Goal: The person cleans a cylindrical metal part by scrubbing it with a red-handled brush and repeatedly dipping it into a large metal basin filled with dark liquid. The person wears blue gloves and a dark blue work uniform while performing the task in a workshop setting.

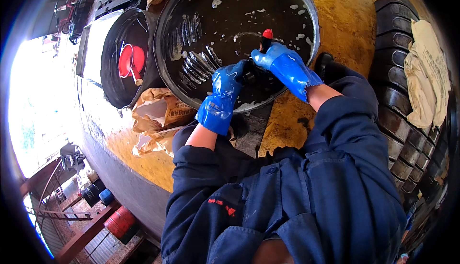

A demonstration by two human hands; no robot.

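Observation:
Both my hands wear wet blue rubber gloves and are over the near part of a large round black tub [314, 26] of dark liquid. My right hand [280, 58] is closed round a tool with a red-and-black handle [266, 38]; the handle points up and its working end is hidden. My left hand [226, 82] is closed on a small dark part [249, 72], close to the right hand. The part's kind cannot be made out against the liquid. Ribbed shapes [201, 65] show in the tub to the left, and patches of pale foam float on the surface.
Left of the tub stands a smaller black tub [108, 55] with a red plastic dipper [132, 60] in it. A torn brown paper bag [165, 110] lies nearer me. At the right are stacked dark metal blocks [395, 67] with a beige cloth sack [426, 72] on top.

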